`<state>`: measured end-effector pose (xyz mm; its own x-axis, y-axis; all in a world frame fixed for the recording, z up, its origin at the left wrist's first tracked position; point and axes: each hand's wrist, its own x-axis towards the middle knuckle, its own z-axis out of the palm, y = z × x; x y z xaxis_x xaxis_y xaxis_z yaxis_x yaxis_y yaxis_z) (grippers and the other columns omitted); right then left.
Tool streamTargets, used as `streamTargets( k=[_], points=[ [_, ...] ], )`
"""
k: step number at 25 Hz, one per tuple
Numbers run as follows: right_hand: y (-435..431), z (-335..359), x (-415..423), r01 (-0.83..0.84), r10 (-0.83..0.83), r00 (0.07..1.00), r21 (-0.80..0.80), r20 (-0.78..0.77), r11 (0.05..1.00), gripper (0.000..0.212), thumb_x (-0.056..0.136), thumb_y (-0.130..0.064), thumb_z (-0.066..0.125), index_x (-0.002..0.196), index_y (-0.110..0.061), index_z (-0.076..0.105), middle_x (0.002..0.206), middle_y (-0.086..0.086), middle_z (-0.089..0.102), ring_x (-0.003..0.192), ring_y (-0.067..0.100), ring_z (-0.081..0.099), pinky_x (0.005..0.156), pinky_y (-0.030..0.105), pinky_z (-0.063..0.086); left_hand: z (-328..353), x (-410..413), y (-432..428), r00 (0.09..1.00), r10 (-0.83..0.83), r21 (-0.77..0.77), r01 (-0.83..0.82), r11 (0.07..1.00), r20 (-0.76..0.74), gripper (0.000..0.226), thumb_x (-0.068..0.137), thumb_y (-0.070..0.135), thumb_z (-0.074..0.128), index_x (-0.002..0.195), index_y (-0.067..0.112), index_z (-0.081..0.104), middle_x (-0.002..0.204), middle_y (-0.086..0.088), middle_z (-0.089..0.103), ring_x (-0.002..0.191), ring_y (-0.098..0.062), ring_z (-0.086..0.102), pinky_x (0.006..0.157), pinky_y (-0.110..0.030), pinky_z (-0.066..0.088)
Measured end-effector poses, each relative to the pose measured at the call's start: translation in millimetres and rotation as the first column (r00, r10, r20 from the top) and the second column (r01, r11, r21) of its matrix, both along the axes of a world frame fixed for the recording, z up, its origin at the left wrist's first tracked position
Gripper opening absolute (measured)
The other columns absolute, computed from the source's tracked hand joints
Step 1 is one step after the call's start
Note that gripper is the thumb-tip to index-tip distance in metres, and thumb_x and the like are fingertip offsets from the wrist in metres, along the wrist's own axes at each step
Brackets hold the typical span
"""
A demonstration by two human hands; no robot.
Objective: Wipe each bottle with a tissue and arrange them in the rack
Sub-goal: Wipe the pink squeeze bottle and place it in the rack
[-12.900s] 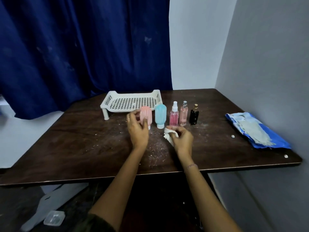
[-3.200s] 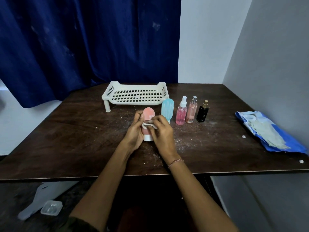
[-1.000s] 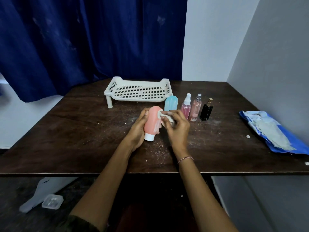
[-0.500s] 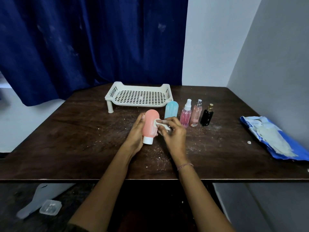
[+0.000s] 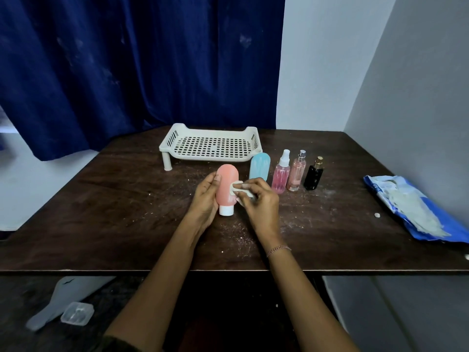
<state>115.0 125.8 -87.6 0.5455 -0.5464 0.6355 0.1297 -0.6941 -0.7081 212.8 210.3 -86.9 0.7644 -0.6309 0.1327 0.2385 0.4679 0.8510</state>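
I counted five bottles, one rack, one tissue in use and one packet. My left hand (image 5: 205,199) was curled round the salmon-pink squeeze bottle (image 5: 226,187) from the left, thumb up near its rounded top. The bottle was upright with its white cap at the bottom, in front of the rack. I could not tell whether the cap touched the tabletop (image 5: 114,212) or hung just above it. My right hand (image 5: 259,202) pinched a small folded white tissue (image 5: 237,188) against the bottle's right side. My fingers were bent over the tissue, so only its edge showed.

The other four bottles stood in a row on the tabletop, just right of the rack's front corner. From left to right they were a light blue squeeze bottle (image 5: 260,165), a pink spray bottle (image 5: 280,174) with a white top, a paler pink spray bottle (image 5: 296,173) with a silver top, and a black bottle (image 5: 314,175) with a gold top. My right hand hid the blue one's lower end. Any labels were too small to read.

The white perforated rack (image 5: 168,141) stood on short legs near the back of the tabletop, and I saw only one leg clearly. The blue tissue packet (image 5: 416,208) lay well off to the right, against the wall, with its far corner cut off by the frame's edge. White crumbs were scattered over the dark wood, and one larger bit (image 5: 377,215) lay near the packet. On the floor to the left lay a clear plastic box (image 5: 77,313) and a pale flat shape I could not make out.
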Motion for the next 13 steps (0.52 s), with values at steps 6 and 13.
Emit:
streamTargets(
  k=[6,13],
  points=[
    [2.0,0.1,0.2,-0.088,0.086,0.988,-0.016,-0.126,0.996,0.02,0.078,0.006,0.066,0.092,-0.007,0.073,0.091,-0.005,0.062,0.082,-0.008,0.056,0.08,0.001,0.04,0.0,5.5,0.5,0.987,0.125,0.021,-0.124,0.992,-0.099,0.017,0.098,0.015,0.041,0.101,0.011,0.056,0.098,-0.004,0.06,0.09,-0.011,0.058,0.081,-0.024,0.051],
    [4.1,1.0,0.8,-0.014,0.011,0.996,-0.027,-0.084,1.0,0.019,0.078,0.003,0.067,0.094,-0.006,0.072,0.092,-0.001,0.064,0.081,0.001,0.059,0.081,0.004,0.043,2.9,0.0,1.5,0.993,0.015,0.009,-0.014,1.0,-0.114,0.021,0.099,0.016,0.04,0.109,0.006,0.056,0.088,-0.004,0.07,0.08,-0.011,0.067,0.072,-0.026,0.057]
  ],
)
